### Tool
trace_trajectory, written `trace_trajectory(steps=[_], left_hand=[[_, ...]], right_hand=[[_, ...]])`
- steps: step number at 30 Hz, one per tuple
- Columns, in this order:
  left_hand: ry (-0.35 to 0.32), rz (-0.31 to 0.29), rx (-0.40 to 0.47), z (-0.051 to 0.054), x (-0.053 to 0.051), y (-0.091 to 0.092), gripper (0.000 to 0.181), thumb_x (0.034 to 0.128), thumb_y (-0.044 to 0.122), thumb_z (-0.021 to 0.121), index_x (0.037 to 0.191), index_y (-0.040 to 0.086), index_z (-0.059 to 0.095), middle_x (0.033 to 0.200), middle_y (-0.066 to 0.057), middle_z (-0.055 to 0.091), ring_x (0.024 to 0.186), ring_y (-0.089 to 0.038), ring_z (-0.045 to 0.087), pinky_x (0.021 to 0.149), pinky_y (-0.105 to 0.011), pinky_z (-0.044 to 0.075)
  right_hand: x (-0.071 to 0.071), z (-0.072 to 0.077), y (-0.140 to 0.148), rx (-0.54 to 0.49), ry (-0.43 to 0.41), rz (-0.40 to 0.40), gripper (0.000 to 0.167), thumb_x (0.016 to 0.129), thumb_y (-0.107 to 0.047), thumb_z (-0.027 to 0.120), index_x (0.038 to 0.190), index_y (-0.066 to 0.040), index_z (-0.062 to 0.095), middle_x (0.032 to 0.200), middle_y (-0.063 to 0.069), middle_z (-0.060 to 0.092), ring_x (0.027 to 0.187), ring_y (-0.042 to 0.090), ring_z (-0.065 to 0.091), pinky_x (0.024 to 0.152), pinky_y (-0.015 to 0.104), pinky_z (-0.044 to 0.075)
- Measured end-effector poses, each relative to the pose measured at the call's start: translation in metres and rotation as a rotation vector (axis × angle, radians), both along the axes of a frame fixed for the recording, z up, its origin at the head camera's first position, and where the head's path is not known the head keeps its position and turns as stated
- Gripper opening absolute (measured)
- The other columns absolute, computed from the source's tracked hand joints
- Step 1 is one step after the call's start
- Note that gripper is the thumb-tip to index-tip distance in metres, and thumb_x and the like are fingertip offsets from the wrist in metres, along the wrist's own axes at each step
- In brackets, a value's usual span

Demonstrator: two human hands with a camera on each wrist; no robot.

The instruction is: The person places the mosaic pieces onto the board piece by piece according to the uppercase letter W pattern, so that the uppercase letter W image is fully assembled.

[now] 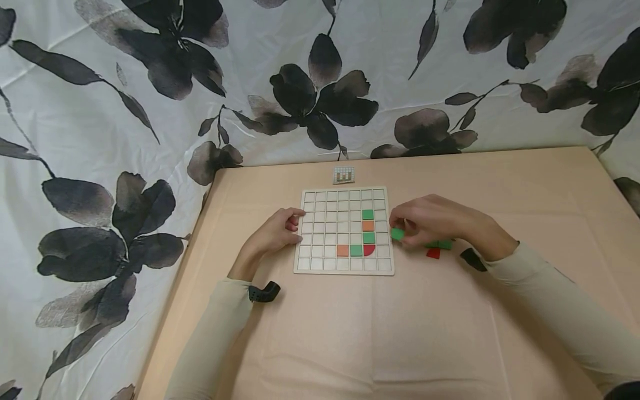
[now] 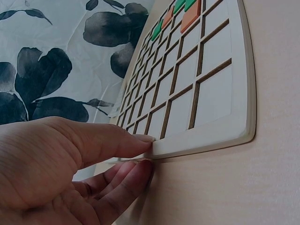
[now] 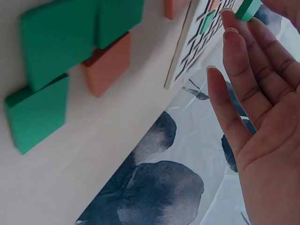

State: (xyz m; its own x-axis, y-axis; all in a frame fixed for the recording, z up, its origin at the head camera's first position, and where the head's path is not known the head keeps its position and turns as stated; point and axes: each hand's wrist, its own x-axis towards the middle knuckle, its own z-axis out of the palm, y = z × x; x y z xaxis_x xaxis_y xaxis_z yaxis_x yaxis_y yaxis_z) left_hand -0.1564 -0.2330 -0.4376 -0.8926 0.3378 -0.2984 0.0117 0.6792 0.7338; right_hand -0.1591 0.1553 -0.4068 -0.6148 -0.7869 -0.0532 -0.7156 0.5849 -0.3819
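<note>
A white board with a square grid (image 1: 345, 273) lies on the table. My left hand (image 1: 274, 232) pinches its left edge; in the left wrist view the thumb (image 2: 133, 143) presses on the rim with fingers below. Between the fingertips of my right hand (image 1: 435, 218) is a small green tile (image 1: 397, 234), held just off the board's right side. Set in the grid are several tiles: green (image 1: 368, 214), orange (image 1: 368, 226) and a red round-cornered one (image 1: 369, 250). Loose green tiles (image 3: 58, 44) and a red-orange one (image 3: 108, 65) lie under the right hand, partly hidden in the head view.
A small card with a printed grid (image 1: 343, 175) is behind the board, near the table's far edge. The table (image 1: 325, 339) has a light wood-coloured surface. Floral cloth (image 1: 280, 33) hangs behind it and along the left. Each wrist wears a dark band (image 1: 264, 292).
</note>
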Motion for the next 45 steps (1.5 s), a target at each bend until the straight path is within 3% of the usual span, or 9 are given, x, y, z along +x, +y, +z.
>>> trace_trajectory(steps=[13, 30, 38, 45], left_hand=[[-0.003, -0.007, 0.009, 0.002, -0.001, 0.0, 0.061, 0.0854, -0.007, 0.074, 0.142, 0.001, 0.052, 0.111, -0.013, 0.048, 0.102, -0.025, 0.05, 0.086, -0.034, 0.043], [0.009, -0.018, 0.0, 0.002, 0.0, 0.0, 0.062, 0.0848, -0.006, 0.075, 0.142, 0.001, 0.052, 0.109, -0.012, 0.047, 0.1, -0.024, 0.049, 0.084, -0.033, 0.043], [0.015, -0.023, -0.007, 0.001, 0.0, -0.001, 0.061, 0.0852, -0.005, 0.075, 0.141, 0.0, 0.052, 0.108, -0.012, 0.047, 0.099, -0.024, 0.048, 0.082, -0.033, 0.043], [0.016, -0.018, -0.005, 0.001, 0.002, -0.001, 0.061, 0.0853, -0.006, 0.075, 0.141, 0.0, 0.052, 0.109, -0.012, 0.047, 0.099, -0.025, 0.048, 0.083, -0.034, 0.042]], right_hand=[[-0.009, 0.009, -0.022, 0.015, 0.003, 0.044, 0.024, 0.083, -0.027, 0.078, 0.105, -0.021, 0.07, 0.08, -0.007, 0.062, 0.069, 0.005, 0.051, 0.062, 0.027, 0.042], [-0.019, 0.004, -0.051, 0.006, 0.009, 0.111, 0.023, 0.085, -0.03, 0.074, 0.106, -0.022, 0.07, 0.086, -0.006, 0.064, 0.071, 0.007, 0.051, 0.063, 0.028, 0.043], [-0.022, 0.0, -0.065, -0.011, 0.009, 0.156, 0.016, 0.085, -0.027, 0.073, 0.099, -0.022, 0.068, 0.079, -0.005, 0.062, 0.067, 0.004, 0.048, 0.061, 0.027, 0.041], [-0.023, -0.003, -0.077, 0.027, 0.005, 0.166, 0.02, 0.085, -0.033, 0.075, 0.1, -0.022, 0.068, 0.076, -0.008, 0.059, 0.067, 0.005, 0.049, 0.062, 0.028, 0.04]])
